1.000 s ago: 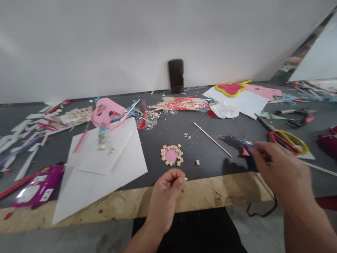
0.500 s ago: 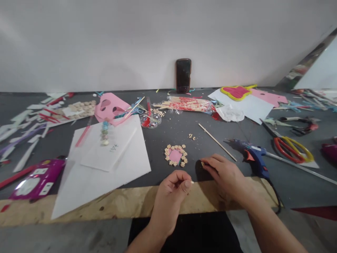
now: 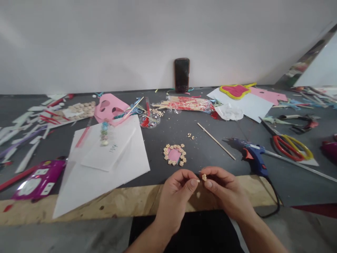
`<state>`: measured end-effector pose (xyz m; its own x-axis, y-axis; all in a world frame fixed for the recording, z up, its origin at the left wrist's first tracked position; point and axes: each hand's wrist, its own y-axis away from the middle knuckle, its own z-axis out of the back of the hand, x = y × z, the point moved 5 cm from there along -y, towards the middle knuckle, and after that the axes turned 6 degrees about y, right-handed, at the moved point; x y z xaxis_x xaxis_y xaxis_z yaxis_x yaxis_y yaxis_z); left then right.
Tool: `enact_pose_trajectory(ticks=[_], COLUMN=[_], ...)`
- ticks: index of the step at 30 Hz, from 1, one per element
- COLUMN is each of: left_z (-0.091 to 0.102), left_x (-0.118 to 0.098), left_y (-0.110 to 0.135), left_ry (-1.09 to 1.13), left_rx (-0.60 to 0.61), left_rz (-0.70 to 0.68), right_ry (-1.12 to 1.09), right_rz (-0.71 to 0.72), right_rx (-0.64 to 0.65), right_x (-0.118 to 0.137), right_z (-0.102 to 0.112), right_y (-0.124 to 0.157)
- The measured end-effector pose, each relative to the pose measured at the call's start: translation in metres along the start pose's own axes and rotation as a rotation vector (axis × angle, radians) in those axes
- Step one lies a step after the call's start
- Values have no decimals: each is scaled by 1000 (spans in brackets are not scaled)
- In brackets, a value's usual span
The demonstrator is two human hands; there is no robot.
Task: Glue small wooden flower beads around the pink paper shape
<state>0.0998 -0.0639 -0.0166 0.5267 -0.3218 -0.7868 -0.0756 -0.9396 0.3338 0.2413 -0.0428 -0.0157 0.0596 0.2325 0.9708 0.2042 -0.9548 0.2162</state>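
Both hands are closest, just above the raw plywood front edge (image 3: 118,200) of the dark grey table (image 3: 158,137). Left hand (image 3: 177,196) has a tiny pale stick-like bit (image 3: 198,181) pinched between thumb and finger; most of it is hidden. Right hand (image 3: 226,191) is pinching a small tan knobbly wooden cluster (image 3: 204,177), and the two fingertip grips nearly meet. Just past them on the tabletop sits a little ring of tan flower-shaped wooden pieces with a flat pink centre (image 3: 174,155). Blue glue gun with an orange trigger (image 3: 254,156) is lying off to the right, and a thin pale wooden stick (image 3: 216,141) is between it and some loose tan bits (image 3: 191,136). Further back there's a clear plastic packet of red and tan sticks (image 3: 184,104), then a black phone in a brown case (image 3: 181,75) leaning on the white wall (image 3: 118,45).
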Motion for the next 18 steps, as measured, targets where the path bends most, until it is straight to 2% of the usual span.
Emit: enact_pose_trajectory(ticks=[5, 10, 13, 16, 18], left_z=[2, 3, 2, 3, 4], left_x=[5, 7, 8, 7, 6], left_y=[0, 1, 2, 2, 2], left_ry=[-10, -39, -59, -61, -58], left_rx=[-2, 9, 16, -6, -27], left_rz=[3, 8, 28, 31, 29], right_ry=[-49, 125, 437, 933, 1201], right_rz=[42, 159, 307, 532, 592], right_rx=[9, -75, -163, -225, -217], right_x=[5, 14, 23, 32, 31], right_z=[-4, 3, 13, 21, 25], right_y=[2, 4, 2, -2, -8])
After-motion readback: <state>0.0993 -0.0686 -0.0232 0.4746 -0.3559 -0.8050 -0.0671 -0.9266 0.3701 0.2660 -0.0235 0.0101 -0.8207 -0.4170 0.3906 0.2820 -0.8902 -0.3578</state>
